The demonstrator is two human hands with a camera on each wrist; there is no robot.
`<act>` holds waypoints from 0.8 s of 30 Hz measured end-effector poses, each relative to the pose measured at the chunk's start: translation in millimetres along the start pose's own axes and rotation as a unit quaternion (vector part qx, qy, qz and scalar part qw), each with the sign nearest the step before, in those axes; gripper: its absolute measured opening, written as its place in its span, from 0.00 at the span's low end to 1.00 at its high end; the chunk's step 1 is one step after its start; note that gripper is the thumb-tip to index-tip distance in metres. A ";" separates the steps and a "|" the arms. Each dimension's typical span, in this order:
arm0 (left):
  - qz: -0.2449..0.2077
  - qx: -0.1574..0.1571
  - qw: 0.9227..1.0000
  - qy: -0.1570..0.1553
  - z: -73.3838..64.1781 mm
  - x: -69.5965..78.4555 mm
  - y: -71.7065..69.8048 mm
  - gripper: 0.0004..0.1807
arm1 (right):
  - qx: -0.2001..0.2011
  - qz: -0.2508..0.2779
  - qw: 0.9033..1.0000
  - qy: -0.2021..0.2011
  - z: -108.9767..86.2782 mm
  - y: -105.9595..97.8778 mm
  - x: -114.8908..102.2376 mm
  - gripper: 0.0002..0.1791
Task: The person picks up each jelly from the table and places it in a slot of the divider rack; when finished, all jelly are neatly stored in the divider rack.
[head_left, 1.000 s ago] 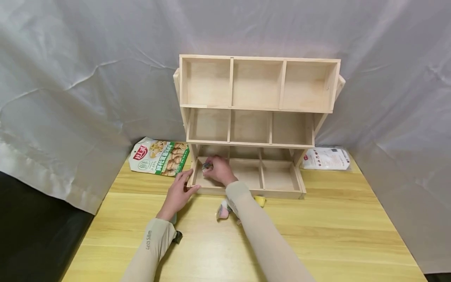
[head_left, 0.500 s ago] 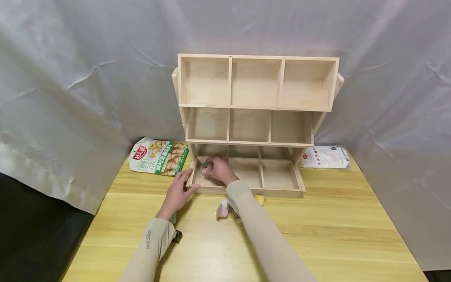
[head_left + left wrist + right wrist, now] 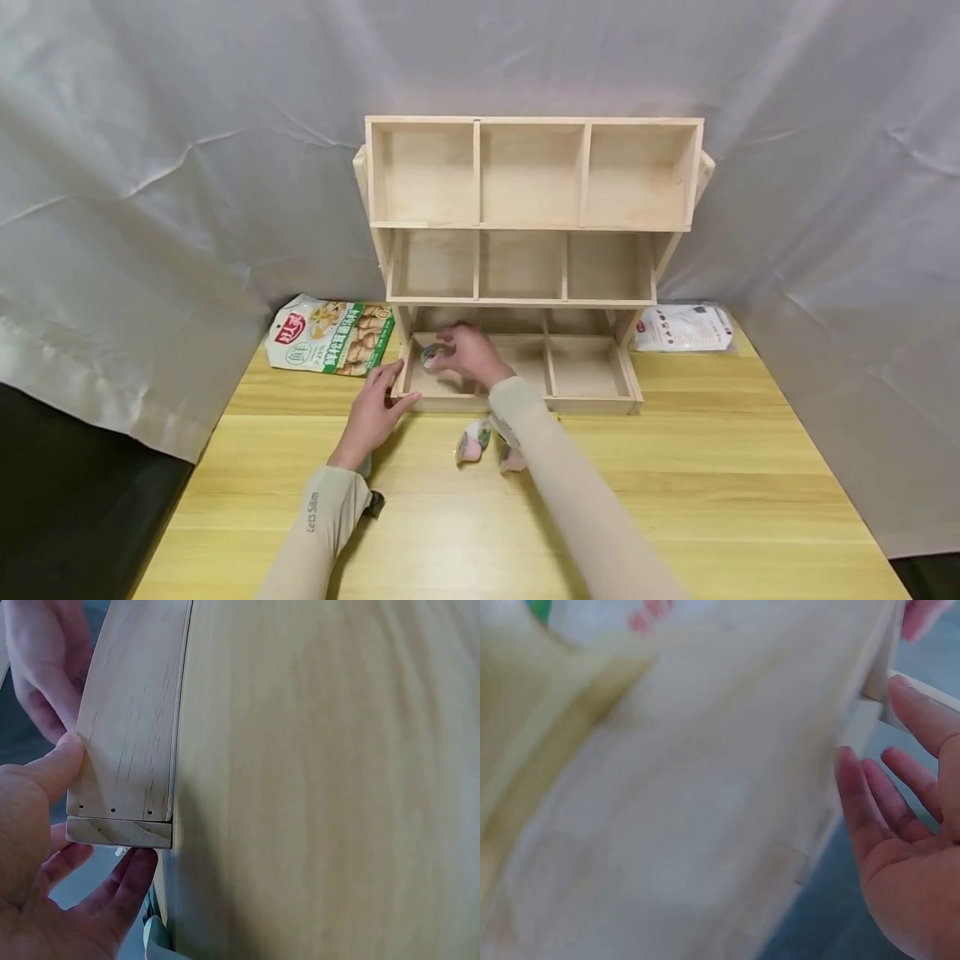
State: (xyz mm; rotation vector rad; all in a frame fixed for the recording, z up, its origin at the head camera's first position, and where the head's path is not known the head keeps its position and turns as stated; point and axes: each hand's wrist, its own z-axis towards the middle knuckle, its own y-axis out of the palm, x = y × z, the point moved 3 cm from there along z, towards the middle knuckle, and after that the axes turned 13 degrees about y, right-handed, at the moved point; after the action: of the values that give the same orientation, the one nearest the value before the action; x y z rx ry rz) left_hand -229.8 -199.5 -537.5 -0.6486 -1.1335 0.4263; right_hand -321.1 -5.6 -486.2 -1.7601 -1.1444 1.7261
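Observation:
A three-tier wooden rack [image 3: 528, 226] with divided compartments stands before me in the head view. My left hand [image 3: 372, 421] holds the front left corner of its bottom tray [image 3: 558, 405]. In the left wrist view the thumb lies on the front board's edge, the other fingers against the end. My right hand [image 3: 474, 356] is over the bottom left compartment. A small round item with a patterned lid [image 3: 431, 355], perhaps a jelly cup, is at its fingertips. In the right wrist view the right hand's fingers [image 3: 859, 799] are spread and nothing shows between them.
Small pink items with patterned lids [image 3: 471, 442] lie on the table before the rack, partly hidden by the right sleeve. A green and white snack packet [image 3: 330, 335] is left of the rack, a white packet [image 3: 684, 327] right. Grey cloth [image 3: 225, 208] hangs behind.
My right hand's fingers have loosened from the small round item and the hand has shifted slightly right. The left hand stays on the tray corner. The head view has shifted a little.

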 end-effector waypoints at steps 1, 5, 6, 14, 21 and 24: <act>0.000 0.000 1.000 0.000 -0.2 -0.1 -0.1 0.42 | -0.001 -0.001 1.000 -0.007 -2.9 -5.1 -1.1 0.35; 0.003 -0.002 1.000 0.003 -0.7 0.3 -0.6 0.42 | -0.004 -0.004 0.999 -0.038 -21.6 -26.4 -2.6 0.31; 0.002 -0.001 1.000 0.004 -0.8 0.5 -0.7 0.42 | -0.003 -0.008 0.999 -0.045 -27.9 -31.5 -1.1 0.30; 0.001 0.002 1.000 0.008 -1.3 -0.3 -1.8 0.42 | 0.007 0.006 0.999 -0.049 -88.7 -62.5 30.9 0.27; 0.002 -0.004 1.000 0.006 -1.0 1.4 -1.6 0.42 | 0.013 0.037 0.996 -0.074 -135.6 -72.9 64.4 0.22; 0.001 -0.006 1.000 0.005 -1.2 1.8 -0.6 0.42 | 0.009 0.049 0.996 -0.069 -148.5 -70.2 77.7 0.22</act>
State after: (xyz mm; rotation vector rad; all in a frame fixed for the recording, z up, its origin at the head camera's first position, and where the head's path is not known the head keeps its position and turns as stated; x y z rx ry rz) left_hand -228.0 -199.1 -536.2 -0.6625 -1.1260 0.4173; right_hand -205.4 131.8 -458.3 -1.7347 -1.1112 1.9372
